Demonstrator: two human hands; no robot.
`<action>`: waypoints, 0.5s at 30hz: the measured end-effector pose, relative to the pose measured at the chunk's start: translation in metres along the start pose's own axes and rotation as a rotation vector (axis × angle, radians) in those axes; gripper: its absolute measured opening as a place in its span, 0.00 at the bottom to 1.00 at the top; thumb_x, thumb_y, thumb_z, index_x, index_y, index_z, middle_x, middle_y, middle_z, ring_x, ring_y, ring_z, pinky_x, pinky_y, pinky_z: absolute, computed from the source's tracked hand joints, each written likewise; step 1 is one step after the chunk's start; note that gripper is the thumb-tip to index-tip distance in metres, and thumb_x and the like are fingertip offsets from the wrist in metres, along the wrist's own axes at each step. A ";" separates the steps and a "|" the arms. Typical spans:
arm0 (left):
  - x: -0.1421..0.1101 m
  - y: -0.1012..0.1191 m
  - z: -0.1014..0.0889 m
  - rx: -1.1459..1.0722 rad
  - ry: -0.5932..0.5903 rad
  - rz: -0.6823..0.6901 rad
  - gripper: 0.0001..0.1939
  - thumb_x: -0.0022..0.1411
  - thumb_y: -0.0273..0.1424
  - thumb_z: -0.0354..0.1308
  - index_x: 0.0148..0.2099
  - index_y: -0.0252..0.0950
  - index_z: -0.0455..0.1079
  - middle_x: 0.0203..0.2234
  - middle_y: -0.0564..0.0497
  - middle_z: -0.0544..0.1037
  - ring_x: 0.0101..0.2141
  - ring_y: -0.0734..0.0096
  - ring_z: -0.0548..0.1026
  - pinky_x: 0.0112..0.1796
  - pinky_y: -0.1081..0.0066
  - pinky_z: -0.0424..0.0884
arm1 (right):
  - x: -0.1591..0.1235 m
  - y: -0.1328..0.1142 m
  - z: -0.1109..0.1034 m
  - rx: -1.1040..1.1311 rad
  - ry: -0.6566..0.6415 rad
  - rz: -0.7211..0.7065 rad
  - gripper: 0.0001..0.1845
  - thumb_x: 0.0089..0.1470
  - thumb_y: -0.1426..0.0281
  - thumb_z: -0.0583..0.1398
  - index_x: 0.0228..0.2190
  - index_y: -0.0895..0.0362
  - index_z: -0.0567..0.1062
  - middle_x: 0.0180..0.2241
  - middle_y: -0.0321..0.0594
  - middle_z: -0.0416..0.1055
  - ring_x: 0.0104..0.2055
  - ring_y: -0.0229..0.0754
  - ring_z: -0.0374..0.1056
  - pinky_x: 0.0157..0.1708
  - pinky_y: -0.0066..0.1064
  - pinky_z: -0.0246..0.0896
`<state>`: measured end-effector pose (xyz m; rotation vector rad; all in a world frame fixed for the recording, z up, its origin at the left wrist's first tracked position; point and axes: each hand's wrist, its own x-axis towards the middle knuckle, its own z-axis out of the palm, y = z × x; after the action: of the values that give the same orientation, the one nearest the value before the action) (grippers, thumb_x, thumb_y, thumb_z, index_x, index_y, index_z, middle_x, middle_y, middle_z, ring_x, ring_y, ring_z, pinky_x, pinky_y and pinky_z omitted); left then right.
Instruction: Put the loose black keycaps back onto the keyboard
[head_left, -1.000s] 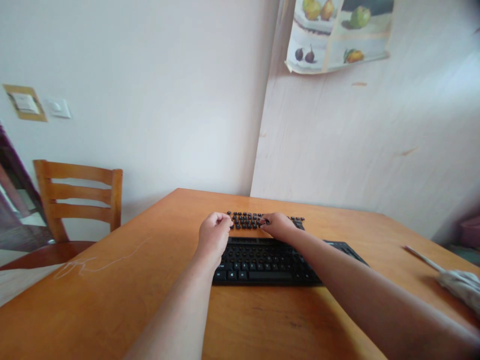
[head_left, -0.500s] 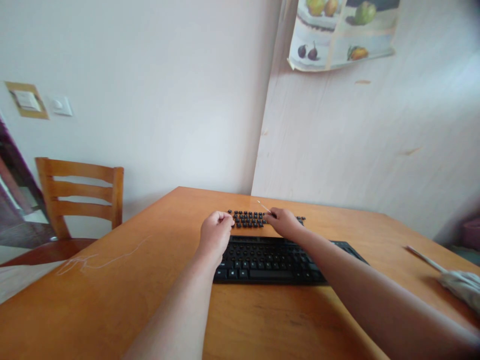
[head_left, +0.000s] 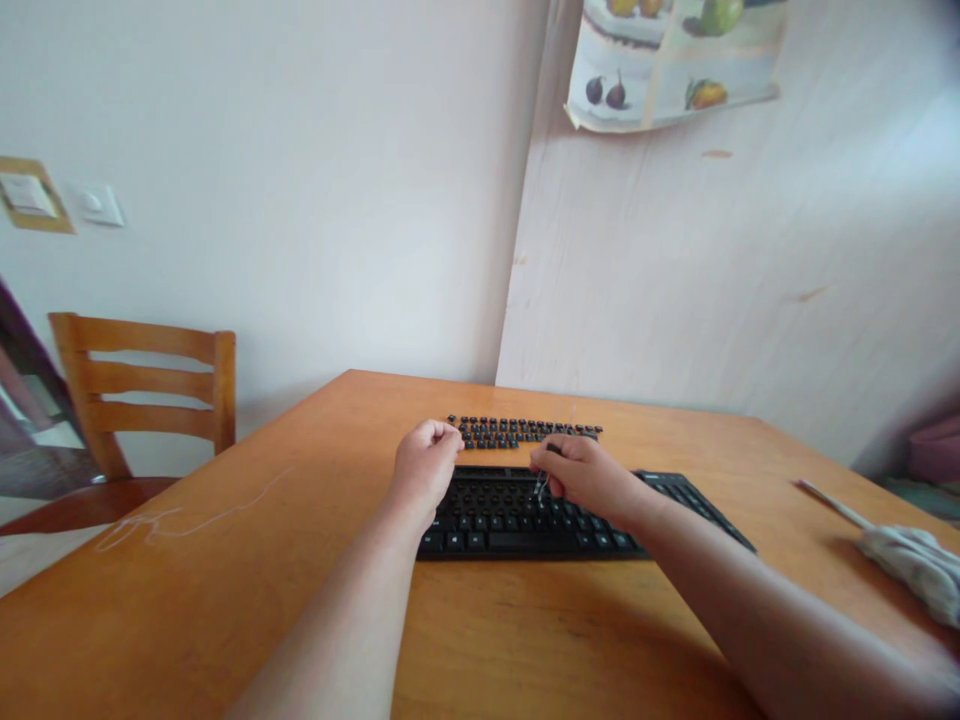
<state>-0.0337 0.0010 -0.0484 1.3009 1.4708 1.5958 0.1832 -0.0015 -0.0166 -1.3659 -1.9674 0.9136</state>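
A black keyboard [head_left: 536, 541] lies on the wooden table, with many keycaps off its upper rows. My right hand [head_left: 581, 470] is closed around a wire keycap puller [head_left: 540, 486], whose thin metal wires point down at the keys in the middle of the board. Behind the keyboard, loose black keycaps [head_left: 491, 440] are laid out in rows. My left hand [head_left: 427, 462] is closed in a pinch over the keyboard's upper left corner, beside those rows. What its fingers hold, if anything, is hidden.
A thin white string [head_left: 217, 525] lies on the table [head_left: 315, 430] at the left. To the right sits a grey cloth [head_left: 911, 565] with a slim stick [head_left: 832, 502] beside it. A wooden chair [head_left: 154, 380] stands past the left edge, and a wall is behind.
My right hand has come back from the loose keycaps to over the keyboard, and the puller's wires have turned from pointing up to pointing down. The left hand stays pinched in place.
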 end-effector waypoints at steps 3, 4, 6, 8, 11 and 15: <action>0.000 -0.001 0.000 0.016 0.003 0.000 0.09 0.52 0.37 0.56 0.29 0.36 0.71 0.25 0.50 0.77 0.28 0.68 0.73 0.33 0.69 0.66 | -0.003 0.004 0.003 0.015 0.008 0.047 0.13 0.58 0.60 0.53 0.28 0.55 0.69 0.15 0.31 0.64 0.15 0.32 0.55 0.15 0.23 0.47; 0.000 -0.001 0.000 0.016 0.002 0.004 0.09 0.52 0.37 0.56 0.29 0.36 0.71 0.25 0.50 0.77 0.28 0.68 0.73 0.33 0.70 0.66 | -0.003 0.005 0.004 0.006 0.017 0.047 0.13 0.58 0.60 0.53 0.28 0.55 0.68 0.16 0.31 0.65 0.15 0.32 0.56 0.15 0.23 0.47; 0.001 -0.003 0.000 0.014 -0.001 0.008 0.09 0.52 0.37 0.56 0.30 0.36 0.71 0.25 0.50 0.77 0.28 0.68 0.73 0.33 0.70 0.66 | -0.004 0.006 0.005 -0.021 0.033 0.032 0.14 0.58 0.59 0.53 0.28 0.55 0.68 0.16 0.31 0.66 0.15 0.32 0.57 0.15 0.23 0.49; 0.001 -0.005 0.000 0.018 -0.005 0.012 0.09 0.52 0.37 0.56 0.30 0.36 0.71 0.25 0.50 0.77 0.28 0.69 0.73 0.33 0.70 0.66 | -0.005 0.007 0.007 -0.046 0.030 0.018 0.14 0.59 0.59 0.53 0.28 0.55 0.67 0.17 0.32 0.67 0.16 0.33 0.59 0.15 0.23 0.50; 0.001 -0.006 0.000 0.028 -0.011 0.021 0.09 0.52 0.37 0.56 0.30 0.36 0.71 0.25 0.51 0.77 0.28 0.69 0.73 0.33 0.71 0.66 | -0.006 0.009 0.012 -0.096 0.032 -0.005 0.14 0.59 0.59 0.53 0.28 0.55 0.67 0.18 0.34 0.69 0.17 0.33 0.61 0.16 0.24 0.52; 0.000 -0.004 0.000 0.026 -0.008 0.021 0.09 0.52 0.36 0.56 0.30 0.36 0.71 0.24 0.51 0.77 0.28 0.69 0.72 0.33 0.71 0.65 | -0.006 0.010 0.018 -0.134 0.036 -0.040 0.14 0.59 0.59 0.52 0.27 0.55 0.65 0.19 0.35 0.70 0.18 0.34 0.63 0.18 0.24 0.53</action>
<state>-0.0344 0.0021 -0.0523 1.3401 1.4828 1.5882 0.1767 -0.0086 -0.0361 -1.4006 -2.0524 0.7452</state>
